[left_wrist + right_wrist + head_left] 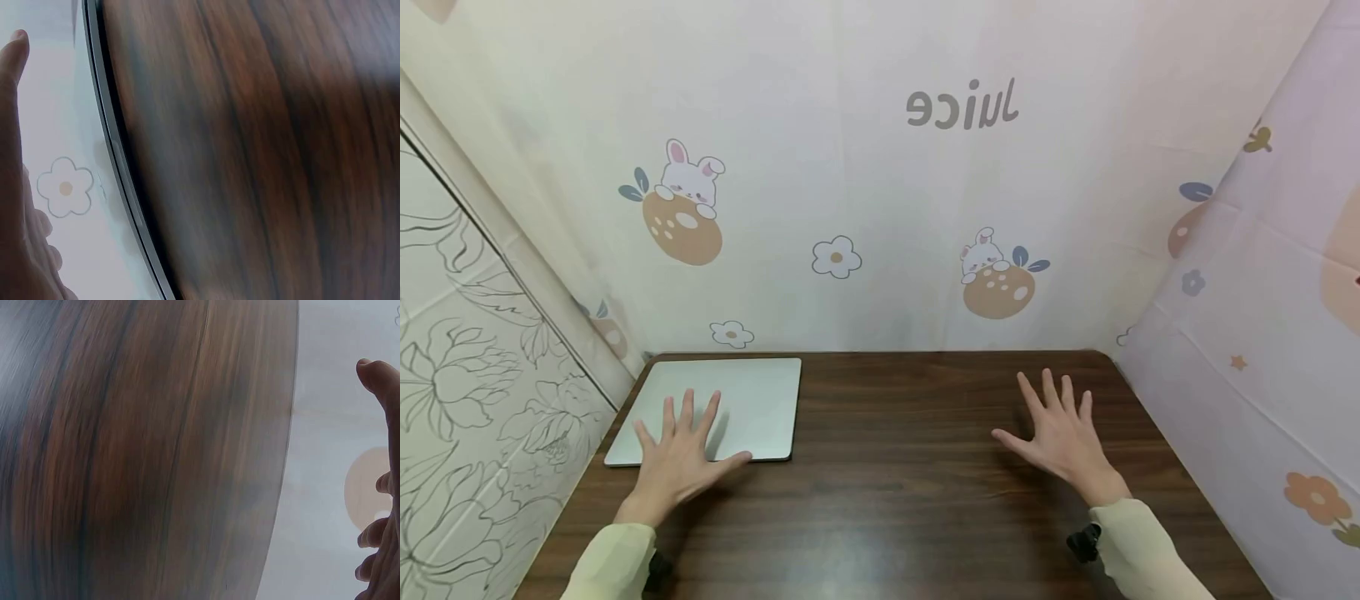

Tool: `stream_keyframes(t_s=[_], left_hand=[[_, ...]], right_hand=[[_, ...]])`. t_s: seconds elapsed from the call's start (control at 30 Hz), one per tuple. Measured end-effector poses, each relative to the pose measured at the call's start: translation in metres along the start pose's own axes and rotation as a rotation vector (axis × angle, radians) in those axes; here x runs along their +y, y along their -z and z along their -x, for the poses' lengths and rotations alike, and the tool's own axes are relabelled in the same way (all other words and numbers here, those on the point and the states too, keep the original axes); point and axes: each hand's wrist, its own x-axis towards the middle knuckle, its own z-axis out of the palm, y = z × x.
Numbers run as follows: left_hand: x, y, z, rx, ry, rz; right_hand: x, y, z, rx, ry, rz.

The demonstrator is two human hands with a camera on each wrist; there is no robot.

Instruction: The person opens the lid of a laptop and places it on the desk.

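The sleeves (610,562) are pale yellowish, the wrist devices (1083,543) black.

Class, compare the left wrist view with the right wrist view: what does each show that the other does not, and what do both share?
Only the left wrist view: the left hand, the edge of the closed silver laptop and a whole flower print.

Only the right wrist view: the right hand and part of a tan fruit print.

Both: the dark wood-grain table and pale printed cloth beyond it.

Blurry wrist views (faint glare)
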Motion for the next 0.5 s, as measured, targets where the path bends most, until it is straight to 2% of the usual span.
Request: stream_keyframes(t_s=[0.5], left_hand=[[-0.029, 0.001, -0.007, 0.007, 0.037, 0.011]], right_hand=[[-0.054, -0.023, -0.022, -0.024, 0.047, -0.090]])
